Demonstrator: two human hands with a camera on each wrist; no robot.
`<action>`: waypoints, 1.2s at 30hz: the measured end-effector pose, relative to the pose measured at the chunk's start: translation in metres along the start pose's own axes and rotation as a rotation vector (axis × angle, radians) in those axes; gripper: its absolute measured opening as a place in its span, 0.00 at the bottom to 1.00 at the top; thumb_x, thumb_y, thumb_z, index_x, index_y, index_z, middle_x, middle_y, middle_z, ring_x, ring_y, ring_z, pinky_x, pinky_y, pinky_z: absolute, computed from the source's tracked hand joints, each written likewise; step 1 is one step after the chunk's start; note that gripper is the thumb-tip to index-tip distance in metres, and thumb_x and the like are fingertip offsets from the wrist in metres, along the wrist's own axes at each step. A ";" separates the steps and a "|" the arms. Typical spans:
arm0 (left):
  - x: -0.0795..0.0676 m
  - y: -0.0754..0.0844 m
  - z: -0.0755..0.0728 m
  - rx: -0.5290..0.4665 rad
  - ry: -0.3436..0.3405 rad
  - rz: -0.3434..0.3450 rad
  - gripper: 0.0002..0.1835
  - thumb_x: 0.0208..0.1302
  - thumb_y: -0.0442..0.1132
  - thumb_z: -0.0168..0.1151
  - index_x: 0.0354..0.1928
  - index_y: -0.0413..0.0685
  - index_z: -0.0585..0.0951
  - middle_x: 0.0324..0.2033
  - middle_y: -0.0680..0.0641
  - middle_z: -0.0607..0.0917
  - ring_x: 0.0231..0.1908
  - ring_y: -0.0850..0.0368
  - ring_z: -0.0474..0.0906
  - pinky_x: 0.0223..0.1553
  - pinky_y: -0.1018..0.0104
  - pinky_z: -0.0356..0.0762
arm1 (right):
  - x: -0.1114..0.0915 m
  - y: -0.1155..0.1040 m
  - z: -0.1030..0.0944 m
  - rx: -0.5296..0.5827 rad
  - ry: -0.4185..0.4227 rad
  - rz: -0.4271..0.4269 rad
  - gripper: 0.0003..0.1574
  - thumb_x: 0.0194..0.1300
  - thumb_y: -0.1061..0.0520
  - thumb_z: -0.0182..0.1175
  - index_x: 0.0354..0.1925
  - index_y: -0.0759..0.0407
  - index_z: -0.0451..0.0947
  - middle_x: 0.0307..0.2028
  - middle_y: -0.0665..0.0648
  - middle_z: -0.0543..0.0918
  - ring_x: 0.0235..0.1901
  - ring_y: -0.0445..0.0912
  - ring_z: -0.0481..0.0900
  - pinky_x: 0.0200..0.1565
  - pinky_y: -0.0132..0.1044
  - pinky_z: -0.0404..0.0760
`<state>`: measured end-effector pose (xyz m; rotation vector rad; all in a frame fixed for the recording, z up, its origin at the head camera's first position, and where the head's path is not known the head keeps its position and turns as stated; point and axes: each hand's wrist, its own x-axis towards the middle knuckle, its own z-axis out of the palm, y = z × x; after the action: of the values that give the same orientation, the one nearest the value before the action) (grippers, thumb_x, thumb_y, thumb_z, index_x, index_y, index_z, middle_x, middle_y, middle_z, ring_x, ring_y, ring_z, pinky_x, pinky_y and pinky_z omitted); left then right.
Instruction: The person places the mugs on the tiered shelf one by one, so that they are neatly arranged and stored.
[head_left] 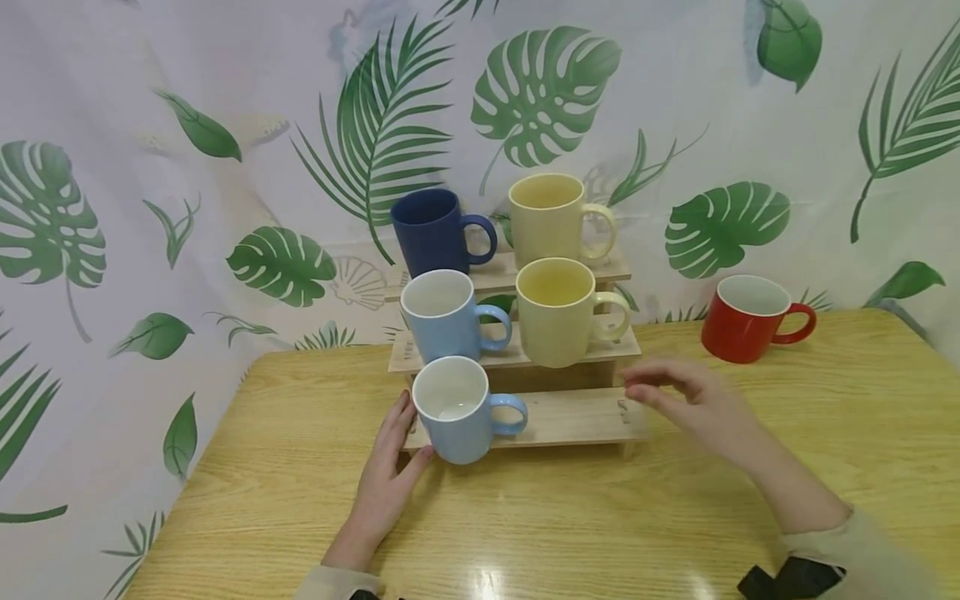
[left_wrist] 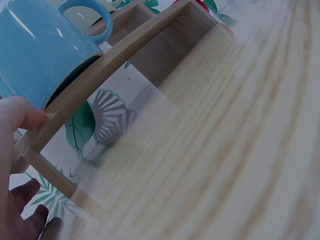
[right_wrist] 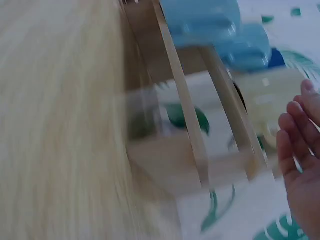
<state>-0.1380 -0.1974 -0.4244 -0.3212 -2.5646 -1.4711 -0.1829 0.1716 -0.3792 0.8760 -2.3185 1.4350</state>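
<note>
A light blue mug (head_left: 453,421) with a white inside stands at the left of the bottom step of a three-step wooden rack (head_left: 566,417). My left hand (head_left: 386,475) is at that step's left end, its thumb touching the front edge beside the mug. In the left wrist view, the other fingers (left_wrist: 30,192) are beyond the rack's leg. My right hand (head_left: 705,408) is in the air just off the rack's right end, fingers loosely bent, with nothing in it. Another light blue mug (head_left: 442,329) and a pale yellow mug (head_left: 555,325) stand on the middle step.
On the top step are a dark blue mug (head_left: 431,233) at the left and a pale yellow mug (head_left: 546,221) at the right. A red mug (head_left: 742,325) stands on the wooden table (head_left: 562,525), at the back right. Behind everything hangs a leaf-patterned cloth (head_left: 270,192).
</note>
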 end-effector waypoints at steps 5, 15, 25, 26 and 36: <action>0.000 -0.001 0.000 0.002 0.002 0.005 0.32 0.66 0.34 0.58 0.70 0.37 0.61 0.72 0.40 0.55 0.69 0.45 0.54 0.52 0.57 0.73 | 0.000 0.031 -0.043 -0.199 0.245 0.042 0.18 0.59 0.71 0.63 0.49 0.66 0.80 0.42 0.44 0.81 0.42 0.28 0.76 0.44 0.17 0.71; -0.001 0.000 0.000 -0.013 0.005 0.008 0.32 0.66 0.34 0.59 0.70 0.36 0.61 0.72 0.40 0.54 0.70 0.45 0.51 0.57 0.48 0.68 | 0.001 0.093 -0.102 -0.459 0.271 0.309 0.35 0.68 0.55 0.58 0.67 0.68 0.62 0.63 0.73 0.61 0.57 0.67 0.60 0.52 0.54 0.67; 0.000 0.002 0.000 -0.014 0.010 0.013 0.32 0.65 0.33 0.59 0.70 0.35 0.61 0.72 0.39 0.55 0.70 0.43 0.49 0.64 0.44 0.56 | 0.003 0.127 -0.124 -0.534 0.111 0.364 0.51 0.66 0.45 0.59 0.70 0.73 0.48 0.62 0.78 0.60 0.57 0.73 0.58 0.52 0.71 0.57; 0.000 0.002 0.000 -0.015 0.010 0.013 0.32 0.65 0.33 0.59 0.70 0.34 0.61 0.72 0.39 0.55 0.70 0.43 0.49 0.64 0.43 0.55 | 0.004 0.129 -0.126 -0.533 0.106 0.369 0.50 0.66 0.45 0.59 0.69 0.74 0.49 0.59 0.79 0.63 0.54 0.72 0.60 0.49 0.70 0.59; -0.001 0.002 0.000 -0.024 0.003 0.006 0.32 0.66 0.34 0.59 0.70 0.36 0.61 0.72 0.39 0.54 0.70 0.43 0.48 0.63 0.43 0.56 | 0.001 0.132 -0.127 -0.442 0.020 0.495 0.45 0.64 0.41 0.61 0.63 0.72 0.59 0.50 0.74 0.72 0.45 0.64 0.68 0.40 0.52 0.71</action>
<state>-0.1365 -0.1967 -0.4227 -0.3289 -2.5432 -1.5008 -0.2760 0.3256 -0.4129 0.1693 -2.7986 0.9907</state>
